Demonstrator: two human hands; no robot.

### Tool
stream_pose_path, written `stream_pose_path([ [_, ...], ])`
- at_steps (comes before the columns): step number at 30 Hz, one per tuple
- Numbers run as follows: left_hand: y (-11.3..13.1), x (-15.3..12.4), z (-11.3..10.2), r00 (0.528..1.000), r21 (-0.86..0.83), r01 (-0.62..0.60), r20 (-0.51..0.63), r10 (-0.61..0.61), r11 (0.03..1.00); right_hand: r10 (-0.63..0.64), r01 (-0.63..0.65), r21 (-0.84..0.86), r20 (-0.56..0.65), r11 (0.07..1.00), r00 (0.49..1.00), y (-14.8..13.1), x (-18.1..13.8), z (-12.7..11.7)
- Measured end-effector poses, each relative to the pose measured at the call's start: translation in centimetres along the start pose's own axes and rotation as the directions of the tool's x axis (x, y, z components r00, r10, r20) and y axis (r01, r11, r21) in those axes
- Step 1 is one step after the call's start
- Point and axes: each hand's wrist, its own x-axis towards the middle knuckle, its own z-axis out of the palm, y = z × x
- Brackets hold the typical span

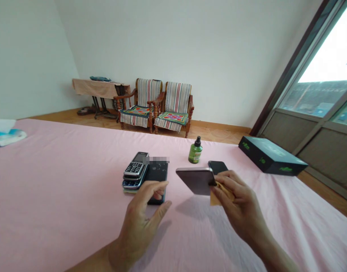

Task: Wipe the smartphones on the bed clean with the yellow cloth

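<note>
My right hand (238, 200) grips a smartphone (196, 181) by its right end, with a yellow cloth (218, 194) pinched between the fingers and the phone. The phone is tilted and held above the pink sheet. To its left, my left hand (145, 215) has thumb and fingers apart and holds nothing. Just beyond that hand lies a dark phone (158, 173) with spots on its surface, partly hidden by the fingers. Beside it is a stack of older phones, topped by a keypad phone (136, 165). Another dark phone (218, 165) lies behind my right hand.
A green spray bottle (195, 152) stands beyond the held phone. At the right lies a black box (271, 155) with green lettering. A tissue pack (7, 136) rests at the far left of the pink sheet (62, 189). Two wooden chairs (175, 109) stand by the wall.
</note>
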Motion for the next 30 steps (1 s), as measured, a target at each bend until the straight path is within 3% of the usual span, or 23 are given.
stream_pose_path([
  [3,0.4,0.0,-0.5,0.992,0.048,-0.12,-0.036,0.122,0.992,-0.169,0.201,-0.234,0.15,0.951,0.974,-0.5,-0.3,-0.4],
  [7,0.9,0.0,-0.6,0.971,0.057,-0.24,0.035,0.238,0.969,-0.156,0.3,-0.406,0.352,0.863,0.923,-0.9,-1.0,0.5],
  [11,1.1,0.1,-0.5,0.961,0.039,-0.263,0.099,0.259,0.964,-0.163,0.364,-0.463,0.418,0.809,0.894,-1.3,-1.4,1.6],
  [19,0.5,-0.2,-0.3,0.97,0.074,-0.182,0.178,0.166,0.98,-0.173,0.351,-0.434,0.398,0.83,0.901,-0.5,-1.4,2.3],
  [26,0.5,0.1,-0.3,0.982,0.07,-0.086,0.174,0.073,0.994,-0.275,0.287,-0.095,0.117,0.953,0.954,-1.6,-2.1,3.4],
  [30,0.4,-0.3,-0.1,0.996,0.063,-0.029,0.091,0.024,0.998,-0.309,0.307,0.031,0.089,0.951,0.947,-2.7,-3.3,5.5],
])
